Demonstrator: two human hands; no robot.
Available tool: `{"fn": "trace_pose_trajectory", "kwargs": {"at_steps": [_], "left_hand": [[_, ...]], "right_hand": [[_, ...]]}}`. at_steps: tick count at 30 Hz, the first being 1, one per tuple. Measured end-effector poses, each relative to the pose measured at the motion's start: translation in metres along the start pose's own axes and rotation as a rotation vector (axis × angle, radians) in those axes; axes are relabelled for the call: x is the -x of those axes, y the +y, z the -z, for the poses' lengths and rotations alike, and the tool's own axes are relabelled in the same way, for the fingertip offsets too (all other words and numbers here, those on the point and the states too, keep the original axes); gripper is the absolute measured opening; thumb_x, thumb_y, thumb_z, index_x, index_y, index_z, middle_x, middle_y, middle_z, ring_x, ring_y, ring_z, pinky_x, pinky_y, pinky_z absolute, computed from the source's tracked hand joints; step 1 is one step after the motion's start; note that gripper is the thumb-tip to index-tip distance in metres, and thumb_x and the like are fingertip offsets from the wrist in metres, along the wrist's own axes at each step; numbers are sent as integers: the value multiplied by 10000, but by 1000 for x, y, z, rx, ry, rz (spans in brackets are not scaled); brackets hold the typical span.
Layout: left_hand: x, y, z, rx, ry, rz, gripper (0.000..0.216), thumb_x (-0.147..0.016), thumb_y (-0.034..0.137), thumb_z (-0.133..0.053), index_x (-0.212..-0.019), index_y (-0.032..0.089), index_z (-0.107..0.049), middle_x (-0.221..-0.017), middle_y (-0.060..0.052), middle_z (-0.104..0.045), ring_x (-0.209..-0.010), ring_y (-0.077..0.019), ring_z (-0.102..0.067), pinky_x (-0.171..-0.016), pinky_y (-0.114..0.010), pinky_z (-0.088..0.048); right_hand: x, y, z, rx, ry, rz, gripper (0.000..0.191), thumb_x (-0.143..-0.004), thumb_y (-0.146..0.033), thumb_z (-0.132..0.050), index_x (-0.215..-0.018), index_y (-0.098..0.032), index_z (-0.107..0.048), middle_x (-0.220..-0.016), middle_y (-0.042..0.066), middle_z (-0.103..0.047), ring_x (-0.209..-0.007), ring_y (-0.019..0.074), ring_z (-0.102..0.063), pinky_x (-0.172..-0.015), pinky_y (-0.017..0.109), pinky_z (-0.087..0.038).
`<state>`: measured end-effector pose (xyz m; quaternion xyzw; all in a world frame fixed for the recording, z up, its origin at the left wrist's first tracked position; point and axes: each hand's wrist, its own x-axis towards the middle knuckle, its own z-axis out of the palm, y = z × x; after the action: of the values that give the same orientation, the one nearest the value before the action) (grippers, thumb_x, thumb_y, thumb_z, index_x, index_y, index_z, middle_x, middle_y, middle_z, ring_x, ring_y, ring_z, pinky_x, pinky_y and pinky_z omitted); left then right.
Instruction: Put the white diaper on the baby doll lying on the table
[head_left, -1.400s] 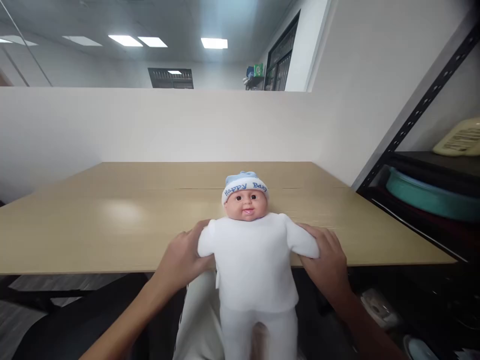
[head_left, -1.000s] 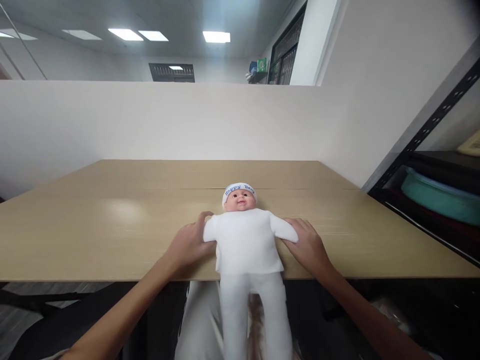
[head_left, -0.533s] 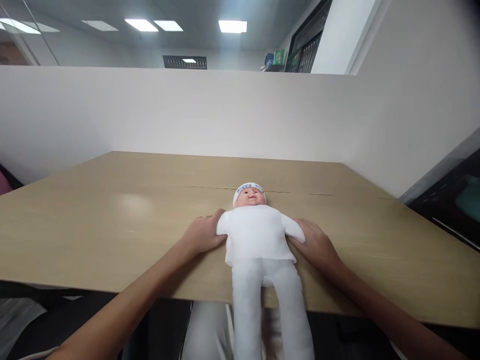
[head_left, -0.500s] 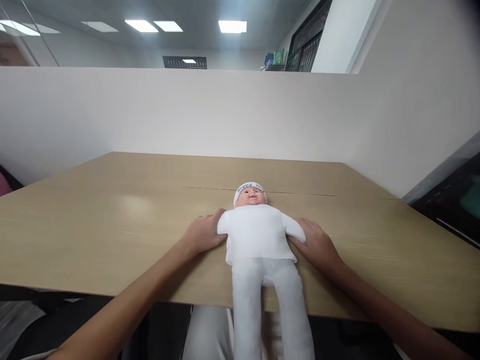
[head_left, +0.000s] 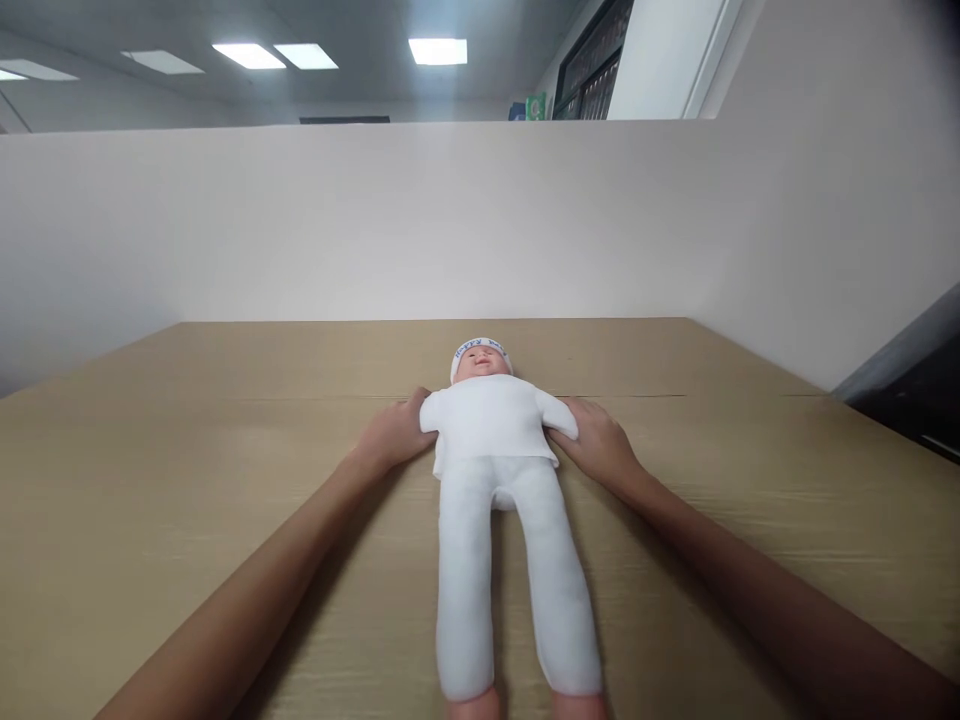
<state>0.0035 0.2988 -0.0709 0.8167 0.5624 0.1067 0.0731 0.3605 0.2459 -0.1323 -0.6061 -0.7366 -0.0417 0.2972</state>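
Note:
A baby doll [head_left: 491, 440] in a white suit and a white-and-blue cap lies face up on the wooden table [head_left: 187, 450], head pointing away from me, legs stretched toward me. My left hand [head_left: 390, 435] grips the doll at its left-side shoulder and arm. My right hand [head_left: 596, 445] holds the opposite shoulder and arm, fingers tucked under the sleeve. Both forearms rest low over the tabletop.
A white partition wall [head_left: 300, 220] runs along the far edge of the table and turns along the right side. A dark shelf unit [head_left: 915, 390] shows at the right edge. Ceiling lights are above the partition.
The doll has been slid farther onto the table, away from me; its legs, which hung over the near edge, now lie on the tabletop. Both hands moved forward with it.

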Motion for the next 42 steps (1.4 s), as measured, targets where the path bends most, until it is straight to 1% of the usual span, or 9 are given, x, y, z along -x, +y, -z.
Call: {"fn": "trace_pose_trajectory", "kwargs": {"at_steps": [8,10,15,19,23,28,33,37,42], "left_hand": [[-43,-26,-23,-146,364,-190,541,-935,450,-627,-1421,221,-562,-1556,-154,-624,-1265,-386,-670,-1046,-499,-488],[-47,-31,-25,-170,402,-184,526,-919,448,-655,-1387,213,-600,-1548,-155,-630,-1290,-395,-644,-1055,-505,-483],[-54,-33,-19,-182,299,-74,401,-938,479,-647,-1215,192,-684,-1196,-139,-794,-1073,-375,-739,-896,-453,-516],[-55,-29,-14,-164,256,-30,399,-945,511,-644,-1179,193,-704,-1121,-132,-819,-1018,-362,-770,-816,-404,-514],[-44,-35,-11,-96,237,-12,500,-950,576,-641,-1284,206,-686,-1130,-121,-826,-1024,-371,-774,-809,-406,-529],[-11,-68,-8,110,234,-12,658,-963,714,-610,-1445,265,-607,-1349,-102,-766,-1182,-365,-727,-914,-431,-563],[3,-99,-9,233,195,-68,719,-984,711,-595,-1530,246,-561,-1369,-119,-730,-1199,-338,-697,-1000,-456,-571],[-6,-104,-11,200,208,-101,729,-994,705,-564,-1542,224,-573,-1349,-145,-733,-1198,-357,-676,-1047,-509,-547],[-5,-98,-8,214,186,-83,703,-992,679,-563,-1535,233,-588,-1301,-135,-742,-1193,-341,-667,-1053,-483,-544]], "right_hand": [[-51,22,-23,44,6,3,216,-985,-378,-637,-1121,-222,-699,-1126,117,-757,-1071,320,-648,-858,368,-470],[-58,25,-25,12,-20,-11,217,-992,-392,-638,-1128,-238,-709,-1112,100,-767,-1046,306,-665,-837,355,-473],[-66,30,-28,-46,-60,7,225,-1002,-403,-641,-1154,-255,-717,-1097,78,-787,-1027,290,-702,-846,347,-489],[-68,30,-28,-47,-69,15,229,-1010,-417,-631,-1149,-253,-707,-1107,80,-783,-1037,296,-715,-866,363,-507],[-59,27,-22,-90,-58,19,294,-1022,-456,-620,-1223,-252,-692,-1174,98,-773,-1086,312,-711,-910,390,-529],[-34,37,-5,-184,-30,46,388,-1031,-507,-613,-1320,-250,-648,-1248,114,-761,-1120,326,-700,-959,428,-530],[-25,57,6,-183,-121,59,351,-1050,-547,-556,-1100,-232,-704,-1061,107,-781,-957,311,-698,-857,405,-519],[-31,65,4,-183,-136,75,367,-1042,-541,-538,-1040,-218,-711,-1029,111,-787,-930,309,-690,-840,394,-521],[-29,64,2,-179,-121,58,385,-1023,-527,-561,-1156,-205,-725,-1125,124,-795,-1024,325,-700,-921,410,-532]]}}
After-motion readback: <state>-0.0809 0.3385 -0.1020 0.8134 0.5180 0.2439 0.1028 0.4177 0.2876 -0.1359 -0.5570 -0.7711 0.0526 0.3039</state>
